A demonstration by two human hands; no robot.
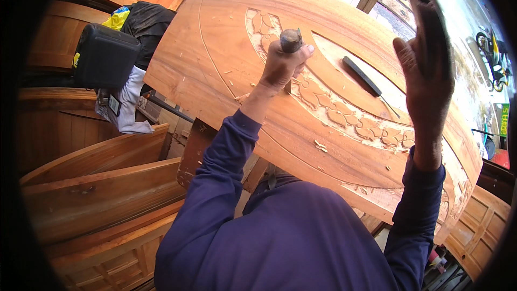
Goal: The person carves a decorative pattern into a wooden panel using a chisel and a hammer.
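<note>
My left hand [281,68] is wrapped round an upright wood chisel [291,41]. Its rounded handle end sticks up above my fist, and the blade below meets the carved band of a wooden panel [215,37]. To the right, my right hand [431,70] is raised above the panel with fingers stretched upward and thumb apart. Something dark lies along that hand; whether it is a pad or a covering I cannot make out. Between the hands, a second carving tool [361,76] with a dark handle and thin metal blade rests on the panel. Leafy carving [339,113] curves across the wood.
Wood chips [320,145] are scattered over the panel. At the left stand a black plastic case [106,56], a pale cloth [132,102] and several leaning wooden boards [107,194]. Another panelled wooden piece [482,226] lies at the lower right.
</note>
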